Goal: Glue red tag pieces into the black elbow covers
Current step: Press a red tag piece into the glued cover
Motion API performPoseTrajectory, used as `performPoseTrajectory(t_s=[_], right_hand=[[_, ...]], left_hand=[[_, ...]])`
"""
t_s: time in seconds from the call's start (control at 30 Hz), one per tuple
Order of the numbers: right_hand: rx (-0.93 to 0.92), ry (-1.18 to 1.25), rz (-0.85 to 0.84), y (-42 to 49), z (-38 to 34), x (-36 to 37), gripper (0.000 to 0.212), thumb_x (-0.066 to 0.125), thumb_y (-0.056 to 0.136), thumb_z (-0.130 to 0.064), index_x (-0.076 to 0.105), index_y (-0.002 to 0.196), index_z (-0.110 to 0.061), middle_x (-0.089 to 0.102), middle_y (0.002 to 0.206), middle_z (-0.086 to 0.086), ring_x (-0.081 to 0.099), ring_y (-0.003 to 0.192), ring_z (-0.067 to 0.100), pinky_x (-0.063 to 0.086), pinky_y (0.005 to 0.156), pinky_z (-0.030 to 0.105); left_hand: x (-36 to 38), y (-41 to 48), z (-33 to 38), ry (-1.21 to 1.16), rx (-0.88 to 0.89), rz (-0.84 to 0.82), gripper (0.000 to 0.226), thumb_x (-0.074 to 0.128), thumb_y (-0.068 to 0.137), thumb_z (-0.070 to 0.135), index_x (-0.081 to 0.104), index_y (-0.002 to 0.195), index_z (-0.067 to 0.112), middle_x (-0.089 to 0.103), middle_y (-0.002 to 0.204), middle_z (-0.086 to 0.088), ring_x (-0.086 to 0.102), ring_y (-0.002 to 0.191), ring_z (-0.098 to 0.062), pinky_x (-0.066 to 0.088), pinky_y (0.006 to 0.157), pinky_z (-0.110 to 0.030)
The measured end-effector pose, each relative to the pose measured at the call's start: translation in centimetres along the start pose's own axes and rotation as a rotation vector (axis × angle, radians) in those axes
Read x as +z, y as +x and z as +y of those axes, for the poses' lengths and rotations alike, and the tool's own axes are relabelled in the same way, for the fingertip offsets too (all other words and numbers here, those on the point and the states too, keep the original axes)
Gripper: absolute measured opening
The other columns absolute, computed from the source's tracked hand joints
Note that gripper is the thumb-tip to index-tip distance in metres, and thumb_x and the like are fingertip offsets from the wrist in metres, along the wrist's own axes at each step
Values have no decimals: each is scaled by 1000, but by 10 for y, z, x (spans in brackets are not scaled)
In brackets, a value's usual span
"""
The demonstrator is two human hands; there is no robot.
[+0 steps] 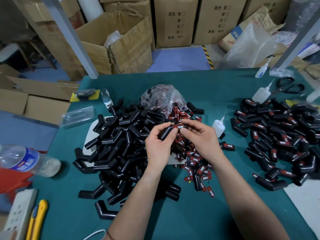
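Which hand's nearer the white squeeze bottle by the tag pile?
Right. The right hand is just left of the squeeze bottle; the left hand grips the elbow cover farther left.

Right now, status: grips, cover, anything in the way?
Left grip holds black elbow cover. Right grip pinches red TAPER tag onto it. White glue bottle stands aside, nothing blocking.

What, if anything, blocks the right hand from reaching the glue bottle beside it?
Probably nothing, so yes: the glue bottle stands on open cloth just right of the right hand, though that hand holds the cover.
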State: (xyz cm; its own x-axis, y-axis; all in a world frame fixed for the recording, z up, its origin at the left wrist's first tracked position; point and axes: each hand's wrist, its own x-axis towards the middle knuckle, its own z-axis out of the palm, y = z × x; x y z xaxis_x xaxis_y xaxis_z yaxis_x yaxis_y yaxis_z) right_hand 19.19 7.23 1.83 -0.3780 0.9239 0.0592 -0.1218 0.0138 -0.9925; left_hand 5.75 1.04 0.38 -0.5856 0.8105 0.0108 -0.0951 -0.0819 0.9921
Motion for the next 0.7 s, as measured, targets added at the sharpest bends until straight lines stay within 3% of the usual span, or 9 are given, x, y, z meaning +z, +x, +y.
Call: performPoseTrajectory(t_s=[0.5,0.7], right_hand=[[-39,-66,-12,1,-3,0,38,74,90,-8,77,105,-43,75,107,-5,69,94,9,54,86,20],[-39,-86,1,0,-4,0,36,74,90,-11,77,105,-44,74,108,3,68,94,16,57,89,26]], left_hand=[[0,0,1,13,14,-8,28,82,88,10,74,104,31,79,105,6,75,99,-10,57,85,-21],[-1,-2,2,27,36,-5,32,83,86,17,76,100,45,79,106,6,75,102,-14,59,92,-31]])
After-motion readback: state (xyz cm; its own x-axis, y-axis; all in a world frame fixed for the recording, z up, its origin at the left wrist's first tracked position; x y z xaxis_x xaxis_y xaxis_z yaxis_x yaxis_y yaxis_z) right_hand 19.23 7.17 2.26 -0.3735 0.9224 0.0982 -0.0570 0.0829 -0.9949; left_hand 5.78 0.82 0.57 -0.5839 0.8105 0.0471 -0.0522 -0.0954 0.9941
